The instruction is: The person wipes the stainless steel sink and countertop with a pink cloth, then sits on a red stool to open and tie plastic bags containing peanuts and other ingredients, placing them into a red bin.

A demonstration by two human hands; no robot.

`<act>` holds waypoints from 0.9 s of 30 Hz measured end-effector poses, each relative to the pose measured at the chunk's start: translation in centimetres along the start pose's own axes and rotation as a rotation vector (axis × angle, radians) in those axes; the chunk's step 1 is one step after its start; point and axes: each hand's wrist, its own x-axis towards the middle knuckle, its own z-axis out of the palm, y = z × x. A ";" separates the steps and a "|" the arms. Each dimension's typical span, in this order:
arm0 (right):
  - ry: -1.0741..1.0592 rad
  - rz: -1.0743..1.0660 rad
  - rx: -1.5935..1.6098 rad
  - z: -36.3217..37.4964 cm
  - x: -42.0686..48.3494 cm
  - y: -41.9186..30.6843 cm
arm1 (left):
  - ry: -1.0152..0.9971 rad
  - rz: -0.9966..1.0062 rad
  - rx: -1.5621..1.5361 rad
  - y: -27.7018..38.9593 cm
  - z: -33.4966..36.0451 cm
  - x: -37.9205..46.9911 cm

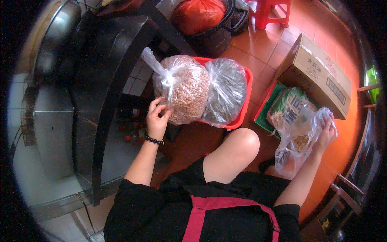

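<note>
My left hand (158,114), with a dark bead bracelet at its wrist, touches the lower left side of a knotted clear plastic bag of peanuts (189,90). Its thumb and fingers are slightly apart; whether they pinch the plastic I cannot tell. Beside that bag, a second clear plastic bag (228,87) holds something dark. Both bags rest in a red plastic basin (248,90). On the right, my right hand (326,133) grips the edge of a thin clear plastic bag (288,161), with small tan pieces (300,142) at its middle.
A green printed plastic bag (291,104) lies in a green and red carton (270,104) by a cardboard box (320,72). To my left stands a black cabinet (102,90). A red stool (272,15) and a red plastic bag (199,15) are ahead; a dark chair (359,151) stands right.
</note>
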 end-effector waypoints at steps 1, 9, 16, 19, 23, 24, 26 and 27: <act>-0.005 0.006 0.022 0.0 0.0 0.0 | -0.010 -0.004 0.016 0.0 0.0 0.0; -0.022 0.003 0.013 0.0 0.3 0.7 | 0.081 0.103 0.203 2.6 -1.5 2.2; -0.045 -0.020 -0.020 0.3 0.1 0.6 | -0.080 0.345 0.340 6.1 2.2 4.5; -0.020 0.022 -0.009 0.6 0.1 0.5 | -0.121 0.210 0.165 5.1 2.8 5.1; -0.026 0.024 -0.043 0.7 0.8 0.6 | -0.171 0.113 0.066 4.1 2.5 5.5; -0.027 0.020 -0.062 0.7 1.0 0.7 | -0.184 0.116 0.087 4.1 2.4 5.6; -0.044 0.036 -0.096 0.7 1.5 0.9 | -0.208 0.067 0.078 4.2 2.3 5.9; -0.059 0.054 -0.110 0.7 1.8 1.0 | -0.216 0.053 0.069 4.4 2.3 5.9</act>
